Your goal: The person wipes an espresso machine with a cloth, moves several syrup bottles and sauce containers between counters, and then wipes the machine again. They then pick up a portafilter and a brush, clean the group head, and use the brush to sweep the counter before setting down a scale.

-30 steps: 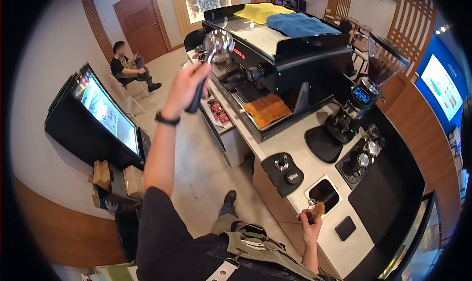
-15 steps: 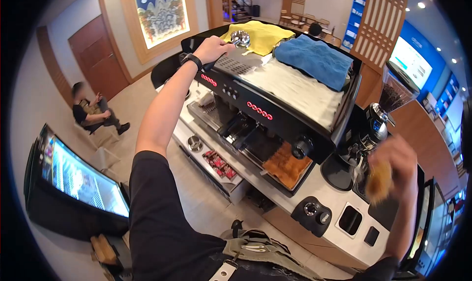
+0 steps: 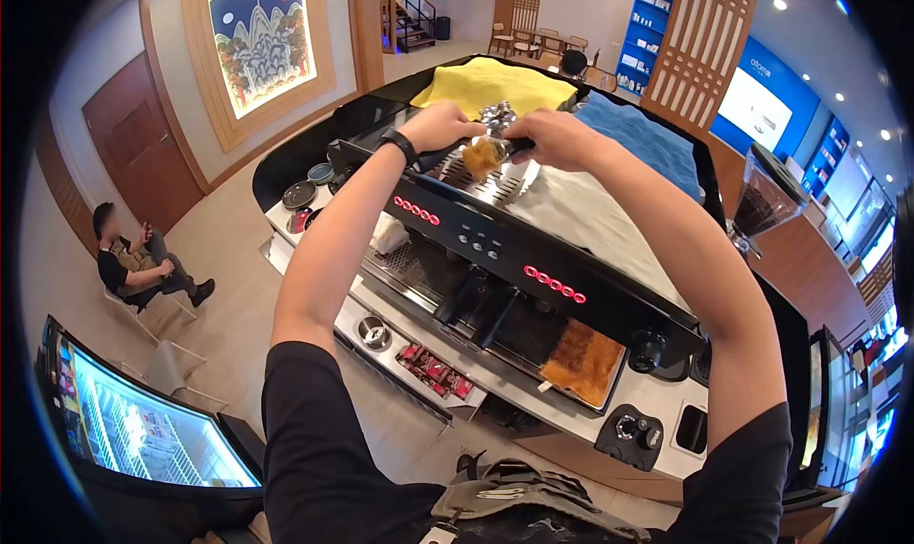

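Note:
Over the top of the black espresso machine (image 3: 624,268), my two hands are close together. The left hand (image 3: 440,127) is wrapped round the handle of a chrome portafilter (image 3: 497,116). In my right hand (image 3: 560,137) is a brush (image 3: 484,158) with tan bristles, which sit right beside the portafilter and overlap the slotted metal top of the machine in this view. A yellow cloth (image 3: 505,79) lies behind the portafilter. To the right, a white cloth (image 3: 600,222) and a blue cloth (image 3: 647,149) cover the machine's top.
A brown cloth (image 3: 583,358) lies on the drip tray. At right stands a coffee grinder with a bean hopper (image 3: 766,192); a black tamping stand (image 3: 630,436) is on the counter. Below, an open drawer holds red packets (image 3: 433,371). A person (image 3: 143,258) sits at left, beyond a lit display fridge (image 3: 152,420).
My right hand has swung the brush from beside the grinder, leftward to the portafilter. The left hand still grips the portafilter. The camera view has turned slightly right.

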Action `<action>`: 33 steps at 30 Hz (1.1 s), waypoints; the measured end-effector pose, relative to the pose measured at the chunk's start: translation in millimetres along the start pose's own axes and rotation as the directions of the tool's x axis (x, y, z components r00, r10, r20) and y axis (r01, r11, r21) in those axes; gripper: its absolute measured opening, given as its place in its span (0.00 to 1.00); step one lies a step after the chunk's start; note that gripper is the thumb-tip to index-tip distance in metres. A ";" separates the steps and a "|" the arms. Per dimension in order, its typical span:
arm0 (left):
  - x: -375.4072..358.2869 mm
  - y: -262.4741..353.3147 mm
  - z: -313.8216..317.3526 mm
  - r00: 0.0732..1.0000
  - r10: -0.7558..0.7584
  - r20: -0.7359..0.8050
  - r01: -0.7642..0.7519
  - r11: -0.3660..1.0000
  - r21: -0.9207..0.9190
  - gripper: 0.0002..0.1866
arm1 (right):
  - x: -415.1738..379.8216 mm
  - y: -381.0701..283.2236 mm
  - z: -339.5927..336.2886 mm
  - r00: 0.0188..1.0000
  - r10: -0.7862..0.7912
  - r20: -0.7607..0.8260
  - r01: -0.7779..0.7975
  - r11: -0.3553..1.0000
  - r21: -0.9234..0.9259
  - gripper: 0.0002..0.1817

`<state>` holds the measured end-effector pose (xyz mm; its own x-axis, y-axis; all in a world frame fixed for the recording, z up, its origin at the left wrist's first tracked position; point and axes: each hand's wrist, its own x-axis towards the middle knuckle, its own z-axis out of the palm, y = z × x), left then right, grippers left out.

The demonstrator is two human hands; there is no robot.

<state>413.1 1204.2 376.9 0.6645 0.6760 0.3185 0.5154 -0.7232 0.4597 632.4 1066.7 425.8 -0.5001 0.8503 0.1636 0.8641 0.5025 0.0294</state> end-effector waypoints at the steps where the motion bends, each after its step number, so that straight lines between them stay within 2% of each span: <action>1: -0.8 2.1 0.9 1.000 -0.004 -0.002 0.004 0.999 -0.045 0.28 | 5.5 0.8 5.6 1.000 0.015 0.025 -0.015 1.000 0.007 0.19; 4: 1.1 8.2 2.7 0.999 -0.036 0.027 0.038 0.995 -0.093 0.29 | 14.7 7.8 17.7 0.999 0.014 0.045 -0.013 1.000 -0.011 0.21; 7: 9.5 2.6 13.6 0.999 -0.032 0.017 0.034 0.994 -0.107 0.29 | 17.4 21.4 30.6 0.999 -0.045 0.000 0.045 0.999 0.012 0.21; 8: 13.0 1.6 16.7 0.999 -0.033 0.011 0.034 0.993 -0.113 0.29 | 20.8 34.9 42.5 0.997 -0.064 -0.032 0.065 0.996 0.053 0.18; 14: 23.9 -10.2 29.4 0.999 -0.033 -0.025 0.031 0.999 -0.043 0.27 | 2.6 23.6 0.2 0.999 -0.007 0.033 0.003 0.993 0.118 0.19; 15: 22.0 -9.7 28.7 1.000 -0.023 -0.015 0.021 0.996 -0.091 0.27 | -9.2 22.2 -13.0 0.999 -0.011 -0.038 0.017 0.988 0.154 0.19; 16: 18.1 -6.6 26.2 1.000 -0.015 -0.005 0.014 0.990 -0.140 0.28 | -23.6 18.1 -29.2 0.988 -0.064 -0.143 0.069 0.997 0.032 0.19; 17: 14.4 -6.7 26.2 1.000 -0.011 0.004 0.012 0.982 -0.188 0.28 | -42.3 7.7 -50.8 0.989 -0.041 -0.141 0.036 0.998 -0.042 0.17; 18: 16.6 -13.0 29.8 0.999 0.016 -0.035 -0.022 0.986 -0.166 0.27 | -58.2 8.2 -64.2 0.986 0.037 -0.160 -0.037 0.999 0.003 0.19; 20: 20.9 -19.6 27.9 1.000 -0.006 0.015 0.008 0.993 -0.121 0.29 | -105.5 -8.8 -92.4 0.961 0.092 -0.259 -0.062 0.991 0.122 0.18; 21: 20.7 -18.9 26.9 1.000 -0.015 0.013 0.016 0.995 -0.094 0.29 | -131.3 -15.2 -97.8 0.928 0.070 -0.365 -0.027 0.992 0.123 0.16; 22: 18.7 -13.7 24.3 0.999 -0.039 0.035 0.041 0.998 -0.047 0.28 | -161.0 -30.9 -107.2 0.899 0.251 -0.358 -0.178 0.958 0.225 0.15; 24: 13.6 -1.1 17.8 0.994 -0.089 0.068 0.086 0.995 0.051 0.26 | -222.5 -55.0 -112.9 0.737 0.588 -0.332 -0.425 0.786 0.448 0.15; 26: 13.0 0.9 17.3 0.992 -0.098 0.077 0.095 0.995 0.037 0.26 | -302.7 -46.2 -101.6 0.654 0.660 -0.371 -0.497 0.744 0.446 0.25; 27: 12.6 2.5 17.6 0.991 -0.103 0.081 0.101 0.994 0.030 0.26 | -340.8 -48.6 -87.3 0.589 0.653 -0.475 -0.474 0.756 0.452 0.30; 28: 12.2 1.4 23.8 0.992 0.021 -0.125 -0.006 0.993 0.122 0.25 | -377.7 -49.9 -70.6 0.543 0.633 -0.552 -0.455 0.774 0.440 0.30; 29: 10.7 -1.8 34.3 0.935 0.164 -0.314 -0.092 0.968 0.233 0.24 | -420.0 -52.6 -45.5 0.488 0.610 -0.624 -0.437 0.790 0.431 0.30; 30: 8.2 -1.3 40.0 0.824 0.315 -0.470 -0.149 0.922 0.358 0.24 | -459.8 -58.0 -14.7 0.422 0.598 -0.681 -0.426 0.794 0.433 0.30; 32: -10.5 48.4 18.9 0.970 0.128 -0.205 -0.074 0.965 0.250 0.21 | -519.4 -77.3 48.0 0.273 0.670 -0.690 -0.433 0.726 0.534 0.31; 33: -17.1 67.2 12.5 0.998 0.031 -0.054 -0.020 0.979 0.204 0.21 | -529.2 -93.2 75.9 0.190 0.754 -0.628 -0.427 0.640 0.639 0.23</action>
<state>443.1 1142.2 391.9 0.6502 0.6596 0.3770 0.6018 -0.7500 0.2744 812.3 581.7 261.7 0.5929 0.4425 0.6728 0.7296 0.0584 -0.6814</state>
